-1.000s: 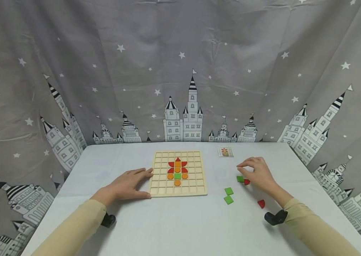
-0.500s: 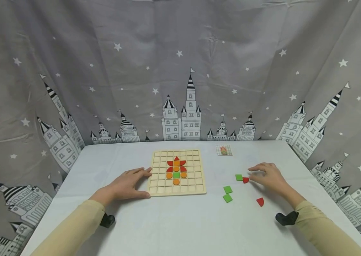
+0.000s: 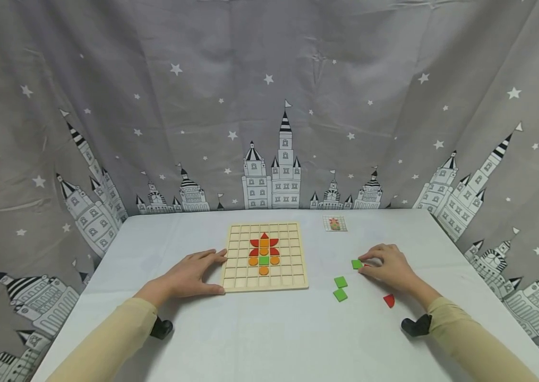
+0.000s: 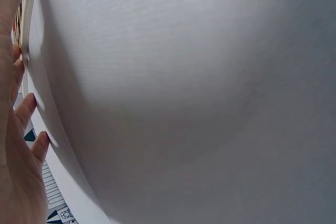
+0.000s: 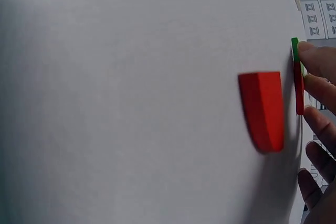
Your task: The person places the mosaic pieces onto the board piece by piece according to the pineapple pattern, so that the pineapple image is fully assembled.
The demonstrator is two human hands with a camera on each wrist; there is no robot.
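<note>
Grey curtain (image 3: 154, 116), printed with castles and stars: beyond the fingers of my left hand (image 3: 195, 273) and right hand (image 3: 386, 265). White counter (image 3: 269, 334): beneath them. Gridded board (image 3: 295, 249): directly right of my left fingers, bearing red, orange and green pieces (image 3: 264, 243). Left fingers and thumb: loosely spread, tips against the board's edge. Right thumb and forefinger: slightly apart, at a green tile (image 3: 356, 264) and the adjoining red quarter-circle (image 5: 300, 90); I cannot tell whether either is pinched. Picture card (image 3: 334, 224): beyond and left of those fingers. Two further green tiles (image 3: 340, 281): left of them, nearer me. Second red wedge (image 3: 389, 301): on my side of them.
</note>
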